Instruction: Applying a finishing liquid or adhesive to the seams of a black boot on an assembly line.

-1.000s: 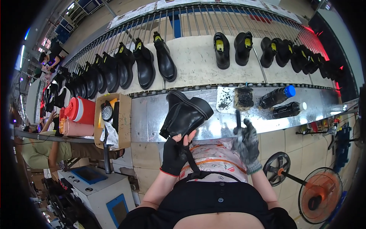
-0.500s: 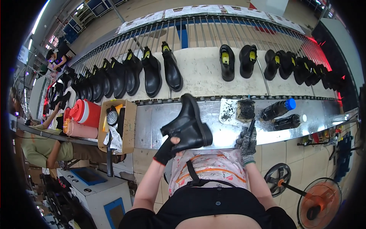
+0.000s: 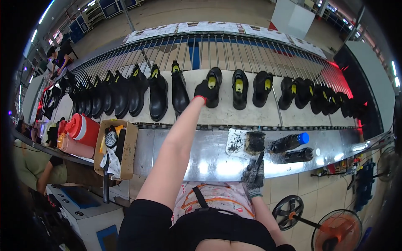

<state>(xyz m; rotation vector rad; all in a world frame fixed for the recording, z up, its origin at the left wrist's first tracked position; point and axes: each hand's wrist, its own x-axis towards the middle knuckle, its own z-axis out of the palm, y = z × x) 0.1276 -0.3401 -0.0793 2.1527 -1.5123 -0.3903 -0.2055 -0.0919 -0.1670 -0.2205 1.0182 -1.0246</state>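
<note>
The black-gloved left hand (image 3: 204, 91) is gripping the black ankle boot with a yellow insole (image 3: 212, 85) on the pale conveyor belt (image 3: 228, 115), best set upright in line with its neighbours, while the grey-gloved right hand (image 3: 253, 178) is clenching a thin dark brush handle (image 3: 259, 159).

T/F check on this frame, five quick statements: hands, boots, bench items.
1. The left hand reaches out to a black boot on the conveyor. True.
2. The right hand is bare and empty. False: it wears a grey glove and holds a thin dark tool, likely a brush.
3. A bottle with a blue cap lies on the metal bench. True.
4. The cardboard box sits right of the bottles. False: it is at the left end of the bench, beside a red jug.
5. The boots on the conveyor are white. False: they are black, several with yellow insoles.
</note>
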